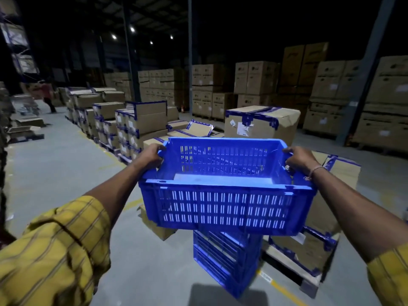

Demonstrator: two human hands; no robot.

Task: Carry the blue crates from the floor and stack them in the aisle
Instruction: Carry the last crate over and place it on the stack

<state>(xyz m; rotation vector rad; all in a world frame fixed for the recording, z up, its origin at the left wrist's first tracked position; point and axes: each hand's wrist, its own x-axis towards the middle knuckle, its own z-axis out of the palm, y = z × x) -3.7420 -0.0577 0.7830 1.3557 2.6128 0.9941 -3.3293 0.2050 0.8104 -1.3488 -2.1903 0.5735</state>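
I hold an empty blue slotted crate (225,206) in the air in front of me, roughly level. My left hand (150,156) grips its left end handle. My right hand (298,159) grips the right end handle, fingers curled over the rim. Directly below the held crate stands a stack of blue crates (225,259) on the grey floor; its top is hidden behind the crate I carry, so I cannot tell whether the two touch.
Taped cardboard boxes on a pallet (309,246) stand right of the stack, a loose box (156,226) lies to its left. Rows of boxes (123,122) line the open aisle floor (61,164). A person (47,96) stands far back left.
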